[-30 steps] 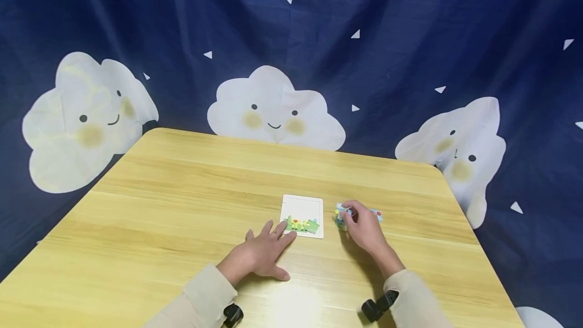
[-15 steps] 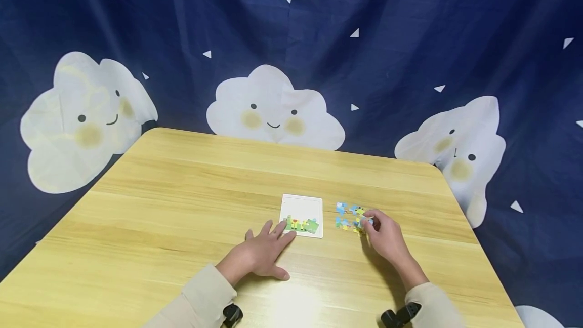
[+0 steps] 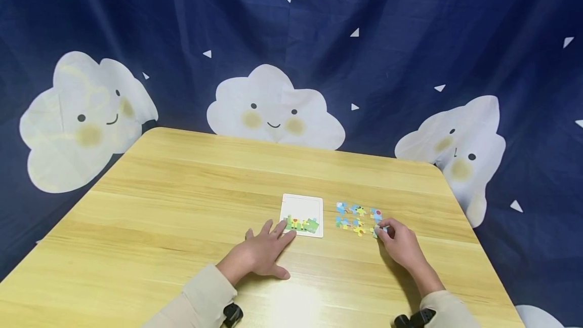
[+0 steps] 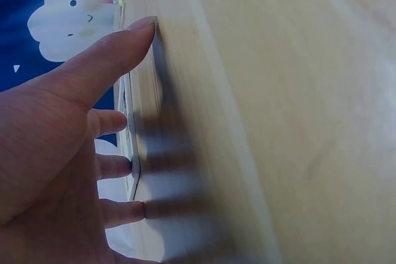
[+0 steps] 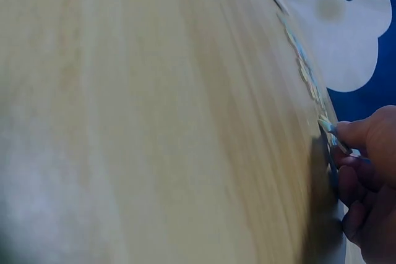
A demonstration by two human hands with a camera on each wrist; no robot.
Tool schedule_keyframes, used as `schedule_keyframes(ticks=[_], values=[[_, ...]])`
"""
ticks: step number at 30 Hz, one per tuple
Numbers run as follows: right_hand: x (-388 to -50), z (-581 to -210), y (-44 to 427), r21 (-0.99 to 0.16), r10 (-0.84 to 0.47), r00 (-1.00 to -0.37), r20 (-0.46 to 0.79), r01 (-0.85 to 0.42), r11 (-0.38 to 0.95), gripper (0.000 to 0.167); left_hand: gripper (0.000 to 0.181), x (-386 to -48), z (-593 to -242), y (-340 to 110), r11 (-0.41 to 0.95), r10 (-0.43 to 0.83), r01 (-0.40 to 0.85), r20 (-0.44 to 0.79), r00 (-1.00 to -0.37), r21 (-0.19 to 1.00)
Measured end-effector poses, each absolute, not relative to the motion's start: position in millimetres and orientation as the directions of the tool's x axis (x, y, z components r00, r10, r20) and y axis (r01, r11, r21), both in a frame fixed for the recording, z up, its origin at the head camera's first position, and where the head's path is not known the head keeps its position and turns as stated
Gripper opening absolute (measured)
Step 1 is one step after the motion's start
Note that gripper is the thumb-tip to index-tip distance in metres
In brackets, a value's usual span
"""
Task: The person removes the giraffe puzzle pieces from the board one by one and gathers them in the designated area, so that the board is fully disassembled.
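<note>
My left hand (image 3: 264,254) lies with spread fingers at the lower left corner of a white puzzle tray (image 3: 302,201), fingertips touching its edge. Along the tray's bottom sit joined green and yellow puzzle pieces (image 3: 298,224); the one at the right is tilted. To the right of the tray, my right hand (image 3: 403,244) pinches a light blue and green puzzle piece (image 3: 376,231) between thumb and fingers. In the right wrist view that piece (image 5: 328,126) is tilted, one end low by the table. Several loose blue and yellow pieces (image 3: 359,230) lie beside it.
The wooden table (image 3: 182,191) stretches out around the tray on all sides. Behind it hangs a dark blue curtain (image 3: 387,54) with smiling clouds. A black wrist camera (image 3: 233,314) sits at the left cuff, another (image 3: 414,318) at the right.
My right hand has moved right and slightly nearer, from the left end of the loose pieces to their lower right, uncovering the others. My left hand has stayed in place.
</note>
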State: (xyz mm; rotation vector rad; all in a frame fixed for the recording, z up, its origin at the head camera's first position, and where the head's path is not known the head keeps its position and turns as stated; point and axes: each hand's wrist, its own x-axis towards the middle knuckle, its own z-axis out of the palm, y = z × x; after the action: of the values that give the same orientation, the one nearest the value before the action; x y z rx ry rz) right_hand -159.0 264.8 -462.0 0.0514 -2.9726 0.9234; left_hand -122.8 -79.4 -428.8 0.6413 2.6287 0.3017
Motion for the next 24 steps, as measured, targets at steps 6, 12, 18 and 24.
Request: schedule_keyframes(ticks=[6, 12, 18, 24], values=[[-161.3, -462.5, 265.5, -0.536, -0.022, -0.999, 0.042, -0.042, 0.843, 0.018, 0.092, -122.4, -428.7, -79.5, 0.872, 0.478, 0.391, -0.343, -0.809, 0.294], [-159.9, -462.6, 266.3, -0.517, -0.03, -0.999, 0.042, -0.048, 0.855, 0.024, 0.091, -121.3, -427.4, -79.0, 0.87, 0.483, 0.399, -0.333, -0.81, 0.29], [-160.1, -459.9, 263.1, -0.527, -0.025, -0.998, 0.063, -0.055, 0.848, 0.029, 0.091, -120.2, -426.7, -79.1, 0.872, 0.48, 0.402, -0.326, -0.815, 0.28], [-164.4, -449.3, 244.4, -0.574, -0.03, -0.994, 0.11, -0.088, 0.814, 0.03, 0.089, -120.5, -427.2, -79.9, 0.873, 0.478, 0.401, -0.325, -0.816, 0.279]])
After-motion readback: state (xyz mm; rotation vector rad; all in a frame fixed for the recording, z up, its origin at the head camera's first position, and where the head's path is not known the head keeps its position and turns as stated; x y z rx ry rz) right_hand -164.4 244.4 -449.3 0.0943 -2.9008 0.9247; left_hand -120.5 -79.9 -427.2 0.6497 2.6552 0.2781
